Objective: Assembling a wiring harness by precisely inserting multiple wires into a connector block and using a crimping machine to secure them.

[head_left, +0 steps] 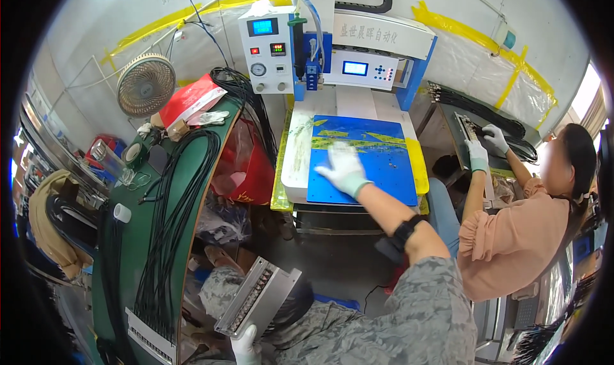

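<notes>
My right hand (344, 169), in a white glove, reaches over the blue plate (374, 184) of a bench-top machine. Its fingers are spread and it appears to lie flat, holding nothing that shows. Beside its fingertips, yellow-green tape strips (384, 138) cross the plate, and a few tiny bits lie to the right. Low in the view, my left hand (245, 347), also gloved, grips the lower end of a silver metal fixture (259, 299). A row of small parts runs along the fixture, which is tilted above my lap.
The machine's control box (267, 51) and gantry (384, 39) stand behind the plate. On the left, a green table (131, 250) bears black cables (163, 237), a tape roll (133, 155) and a fan (146, 85). A co-worker (518, 243) sits at right, gloved hands on a metal strip.
</notes>
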Available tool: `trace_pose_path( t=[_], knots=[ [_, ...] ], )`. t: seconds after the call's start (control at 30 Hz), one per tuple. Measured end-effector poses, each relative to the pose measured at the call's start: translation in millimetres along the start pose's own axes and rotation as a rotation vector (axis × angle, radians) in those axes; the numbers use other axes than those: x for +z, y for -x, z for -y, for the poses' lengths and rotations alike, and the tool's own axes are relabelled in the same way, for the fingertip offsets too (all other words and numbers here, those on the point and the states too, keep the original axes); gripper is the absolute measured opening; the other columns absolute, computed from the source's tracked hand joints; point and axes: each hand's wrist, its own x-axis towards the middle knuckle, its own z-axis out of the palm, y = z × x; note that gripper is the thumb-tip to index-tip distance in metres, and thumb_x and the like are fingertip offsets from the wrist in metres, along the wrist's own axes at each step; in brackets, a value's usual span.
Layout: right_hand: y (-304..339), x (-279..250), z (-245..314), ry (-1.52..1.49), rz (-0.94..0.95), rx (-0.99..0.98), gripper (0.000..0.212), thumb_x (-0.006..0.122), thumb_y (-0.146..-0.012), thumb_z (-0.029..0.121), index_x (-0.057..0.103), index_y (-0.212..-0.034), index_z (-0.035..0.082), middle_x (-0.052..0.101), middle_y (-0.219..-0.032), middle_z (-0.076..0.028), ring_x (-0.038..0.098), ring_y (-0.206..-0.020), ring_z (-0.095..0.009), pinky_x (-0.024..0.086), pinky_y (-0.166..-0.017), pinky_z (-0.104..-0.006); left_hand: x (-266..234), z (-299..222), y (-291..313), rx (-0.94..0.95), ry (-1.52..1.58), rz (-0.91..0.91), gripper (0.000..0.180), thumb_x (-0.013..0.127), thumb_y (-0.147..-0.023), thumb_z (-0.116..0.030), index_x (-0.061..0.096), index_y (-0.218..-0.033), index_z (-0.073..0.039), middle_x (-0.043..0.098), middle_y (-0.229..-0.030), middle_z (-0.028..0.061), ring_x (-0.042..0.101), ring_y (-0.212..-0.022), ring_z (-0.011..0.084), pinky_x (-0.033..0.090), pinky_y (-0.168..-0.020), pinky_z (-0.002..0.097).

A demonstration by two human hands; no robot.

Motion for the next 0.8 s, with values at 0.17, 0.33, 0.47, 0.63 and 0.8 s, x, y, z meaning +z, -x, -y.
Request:
trace_pose_path(
  t=[0.17,0.33,0.47,0.63,0.8],
  knots=[
    [42,-11,-91,-0.034,-0.074,0.181,0.085,0.04,-0.091,0.065,0.041,-0.139,-0.005,0.036,-0.148,-0.025,0.029,-0.141,-0.038,0.018,-0.117,-0.0467,11,-51,-7,-0.443,0.383,-0.08,0.018,0.065,-0.09,-0.008,0.067,-0.103,0.004,0.065,-0.096,0.0055,0.06,-0.085,0.0136,0.05,-0.076,0.0327],
    [16,-8,-27,0.164,-0.04,0.352,0.083,0.038,-0.091,0.065,0.043,-0.138,-0.003,0.039,-0.147,-0.023,0.031,-0.14,-0.035,0.021,-0.115,-0.0458,11,-53,-4,-0.498,0.4,-0.129,0.012,0.064,-0.09,-0.005,0.067,-0.099,0.003,0.065,-0.096,0.0049,0.06,-0.084,0.0129,0.05,-0.075,0.0312],
    [12,10,-8,0.091,-0.152,0.182,0.079,0.042,-0.091,0.062,0.046,-0.136,-0.004,0.04,-0.146,-0.022,0.034,-0.138,-0.034,0.024,-0.113,-0.045,8,-23,-2,-0.256,0.354,-0.033,0.014,0.066,-0.09,-0.008,0.068,-0.099,0.003,0.065,-0.097,0.0054,0.06,-0.085,0.0137,0.05,-0.076,0.0315],
    [49,-8,-119,0.07,-0.147,0.361,0.078,0.043,-0.092,0.06,0.045,-0.137,-0.003,0.042,-0.146,-0.021,0.035,-0.138,-0.032,0.023,-0.114,-0.0449,17,-54,-14,-0.433,0.494,-0.057,0.016,0.067,-0.09,-0.009,0.069,-0.101,0.003,0.067,-0.096,0.0058,0.062,-0.085,0.0149,0.051,-0.077,0.032],
    [20,-8,-72,0.143,-0.078,0.394,0.075,0.042,-0.093,0.058,0.046,-0.137,-0.003,0.042,-0.145,-0.022,0.035,-0.137,-0.035,0.023,-0.113,-0.0473,10,15,2,-0.241,0.747,0.013,0.06,0.066,-0.078,-0.005,0.047,-0.135,0.003,0.059,-0.126,0.017,0.057,-0.116,0.0298,0.044,-0.102,0.0412]
  ],
)
